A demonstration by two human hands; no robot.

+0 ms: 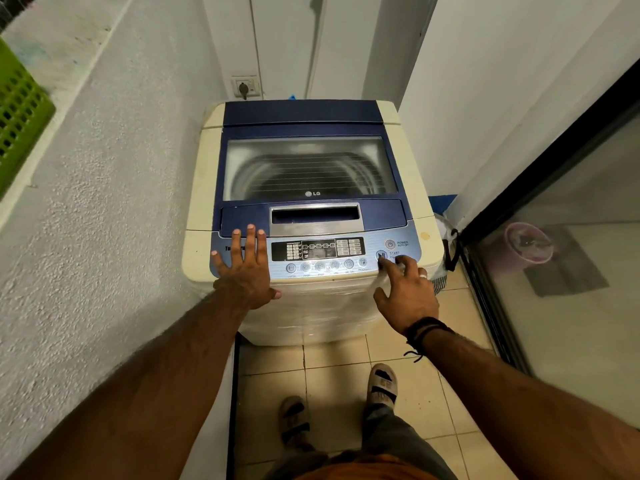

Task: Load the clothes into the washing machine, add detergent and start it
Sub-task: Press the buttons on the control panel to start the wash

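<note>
Pressing flat, fingers spread, the left hand [244, 271] rests on the washer [304, 216] panel; the right hand [407, 292] fingertip touches the start button [381, 255]. Lid [308, 161] closed (drum contents unclear).

One washing machine [311, 216] at centre frame, two hands [246, 271] [407, 292] on its panel, one green basket [19, 109] upper left, one wall socket [245, 86], two sandalled feet [381, 384] below.
</note>
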